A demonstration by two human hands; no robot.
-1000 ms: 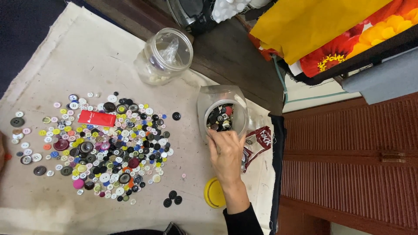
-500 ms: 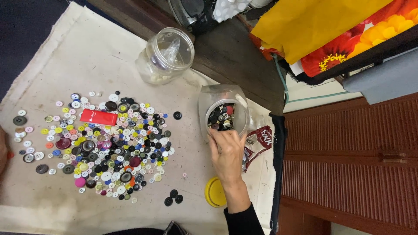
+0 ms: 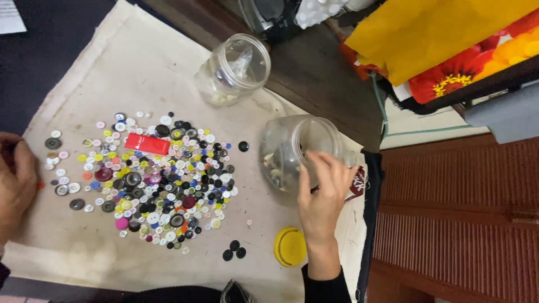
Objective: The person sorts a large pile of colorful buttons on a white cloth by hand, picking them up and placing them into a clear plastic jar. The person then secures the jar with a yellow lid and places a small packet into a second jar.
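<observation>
My right hand (image 3: pixel 323 196) is at the mouth of a clear plastic jar (image 3: pixel 286 148), thumb on the outside wall and fingers across the rim. The jar leans to the right and has pale buttons inside. My left hand (image 3: pixel 16 182) rests at the left edge of the beige cloth (image 3: pixel 140 62) with its fingers curled, beside the heap of mixed coloured buttons (image 3: pixel 151 179). A small red card (image 3: pixel 147 144) lies on top of the heap. Whether the left hand holds anything is hidden.
A second clear jar (image 3: pixel 233 70) stands at the back on the cloth's edge. A yellow lid (image 3: pixel 290 247) and three black buttons (image 3: pixel 234 250) lie near my right wrist, and one black button (image 3: pixel 243 146) lies left of the jar. Yellow and flowered fabric (image 3: pixel 449 39) is piled at the right.
My right hand has shifted from above the jar's opening to its rim, and the jar now leans to the right. My left hand has come further into view at the left.
</observation>
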